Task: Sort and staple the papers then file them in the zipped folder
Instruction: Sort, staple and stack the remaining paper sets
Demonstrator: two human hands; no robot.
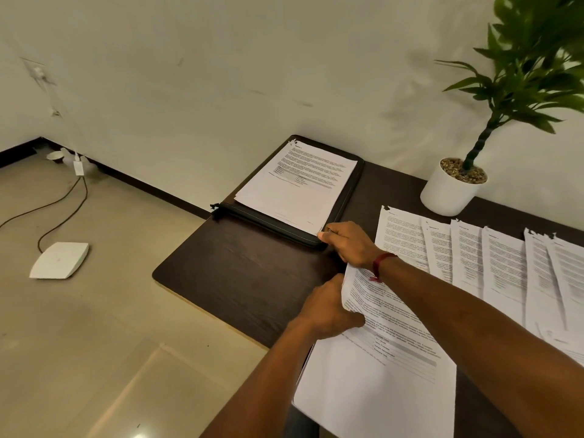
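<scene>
While amid papers [379, 384], two hands [328, 308] [347, 245]

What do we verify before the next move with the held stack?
1. Left hand grips paper stack: ok.
2. Right hand at folder corner, grip: cannot tell.
3. Folder open for filing: cannot tell; top sheets lie on it.
4. Stack stapled: cannot tell.
5. Stapler in view: not ok.
6. Fanned sheets on table filed: not ok.

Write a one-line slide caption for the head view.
Left hand grips a paper stack while right hand rests at the folder corner on the table.
</scene>
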